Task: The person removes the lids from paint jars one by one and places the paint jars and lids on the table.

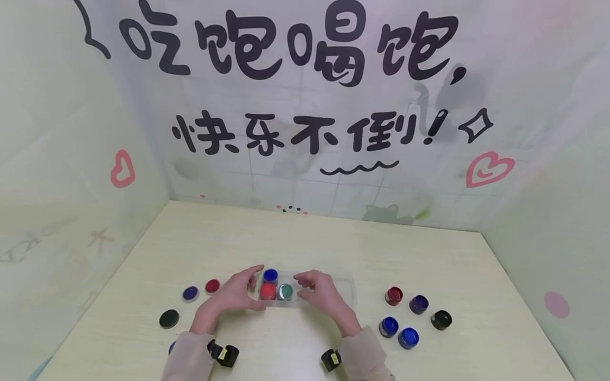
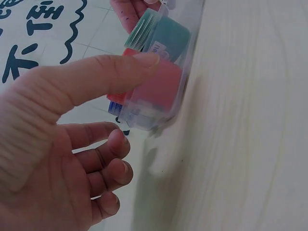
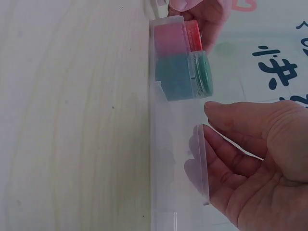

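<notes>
A clear plastic box (image 1: 349,290) lies lengthwise in front of me. At its left end stand a blue-lidded jar (image 1: 270,275), a red-lidded jar (image 1: 268,291) and a green-lidded jar (image 1: 285,292). My left hand (image 1: 233,292) spreads around that end. In the left wrist view its thumb overlaps the red jar (image 2: 161,86), though contact is uncertain; the other fingers bend loosely, holding nothing. Over the box's middle is my right hand (image 1: 326,297), thumb apart from its fingers. The right wrist view shows those fingers beside the box's upright wall (image 3: 204,163), with nothing in their grasp.
On the right stand uncapped jars: red (image 1: 394,296), dark blue (image 1: 419,304), black (image 1: 441,319) and two blue ones (image 1: 408,338). Loose discs, seemingly lids, lie left: red (image 1: 212,286), purple (image 1: 190,293), black (image 1: 169,318). A printed backdrop (image 1: 305,185) encloses the table.
</notes>
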Available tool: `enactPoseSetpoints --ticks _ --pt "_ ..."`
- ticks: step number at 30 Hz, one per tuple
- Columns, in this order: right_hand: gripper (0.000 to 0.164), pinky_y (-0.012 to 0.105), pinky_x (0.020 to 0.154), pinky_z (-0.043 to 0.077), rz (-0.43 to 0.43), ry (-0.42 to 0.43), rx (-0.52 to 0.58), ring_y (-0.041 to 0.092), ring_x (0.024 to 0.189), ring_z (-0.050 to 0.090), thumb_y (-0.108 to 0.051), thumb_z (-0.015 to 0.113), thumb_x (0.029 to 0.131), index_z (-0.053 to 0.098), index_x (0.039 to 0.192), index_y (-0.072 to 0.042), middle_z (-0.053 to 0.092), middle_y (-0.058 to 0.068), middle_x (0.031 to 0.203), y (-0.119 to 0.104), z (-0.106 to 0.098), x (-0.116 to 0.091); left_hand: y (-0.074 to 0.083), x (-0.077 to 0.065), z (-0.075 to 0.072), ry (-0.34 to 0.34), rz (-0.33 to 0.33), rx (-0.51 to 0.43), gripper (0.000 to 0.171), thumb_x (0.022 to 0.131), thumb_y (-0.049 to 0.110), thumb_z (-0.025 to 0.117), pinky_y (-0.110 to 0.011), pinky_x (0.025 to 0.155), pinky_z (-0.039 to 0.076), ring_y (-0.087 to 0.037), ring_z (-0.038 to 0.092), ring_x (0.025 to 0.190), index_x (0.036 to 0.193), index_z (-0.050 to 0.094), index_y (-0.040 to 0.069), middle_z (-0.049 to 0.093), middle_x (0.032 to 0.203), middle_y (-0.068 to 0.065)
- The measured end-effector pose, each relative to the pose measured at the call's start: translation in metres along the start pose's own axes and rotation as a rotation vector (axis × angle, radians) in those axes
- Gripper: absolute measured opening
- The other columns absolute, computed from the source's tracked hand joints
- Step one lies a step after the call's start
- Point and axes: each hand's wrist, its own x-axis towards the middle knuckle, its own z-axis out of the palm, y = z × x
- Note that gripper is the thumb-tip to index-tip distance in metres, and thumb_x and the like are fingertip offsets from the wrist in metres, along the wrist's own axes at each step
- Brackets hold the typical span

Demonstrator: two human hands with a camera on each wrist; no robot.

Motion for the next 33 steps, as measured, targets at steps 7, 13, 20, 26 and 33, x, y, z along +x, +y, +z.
enactPoseSetpoints --ticks 7,13,20,26,33 --pt "0.034 0.033 0.080 0.048 -0.001 -0.101 -0.031 0.026 0.090 0.060 0.009 0.067 0.077 0.065 0.111 0.005 0.065 0.015 0.100 -0.001 0.005 0.008 -0.003 0.001 0.004 0.014 -0.025 0.001 0.080 0.062 0.010 0.085 -0.032 0.066 0.036 -0.018 0.044 0.077 0.132 0.047 -0.001 0.047 0.084 -0.002" --pt "0.032 0.023 0.073 0.046 -0.096 -0.151 -0.156 0.016 0.080 0.058 0.001 0.074 0.075 0.069 0.107 0.001 0.067 0.009 0.092 0.002 0.007 0.017 -0.006 0.003 0.006 0.026 -0.008 -0.021 0.078 0.061 0.008 0.085 -0.032 0.065 0.036 -0.018 0.044 0.074 0.130 0.049 -0.002 0.047 0.082 -0.002" --pt "0.031 0.017 0.061 0.040 -0.181 -0.188 -0.181 0.005 0.067 0.045 0.000 0.077 0.073 0.071 0.103 0.000 0.059 0.005 0.077 0.006 0.009 0.024 -0.005 0.004 0.006 0.026 0.008 -0.025 0.077 0.061 0.009 0.085 -0.032 0.066 0.036 -0.018 0.044 0.074 0.129 0.049 -0.003 0.047 0.082 -0.002" --pt "0.030 0.016 0.062 0.040 -0.238 -0.192 -0.184 0.006 0.068 0.047 -0.001 0.077 0.072 0.072 0.102 -0.002 0.059 0.005 0.077 0.009 0.008 0.025 -0.004 0.004 0.005 0.019 0.006 -0.031 0.077 0.062 0.009 0.085 -0.031 0.065 0.036 -0.017 0.044 0.073 0.129 0.049 -0.003 0.047 0.081 -0.002" --pt "0.031 0.018 0.064 0.044 -0.241 -0.157 -0.115 0.016 0.071 0.055 0.001 0.077 0.072 0.070 0.102 0.001 0.060 0.010 0.081 0.012 0.006 0.022 -0.003 0.003 0.004 0.015 0.005 -0.040 0.077 0.062 0.009 0.085 -0.030 0.064 0.035 -0.018 0.043 0.072 0.129 0.049 -0.003 0.048 0.080 -0.003"
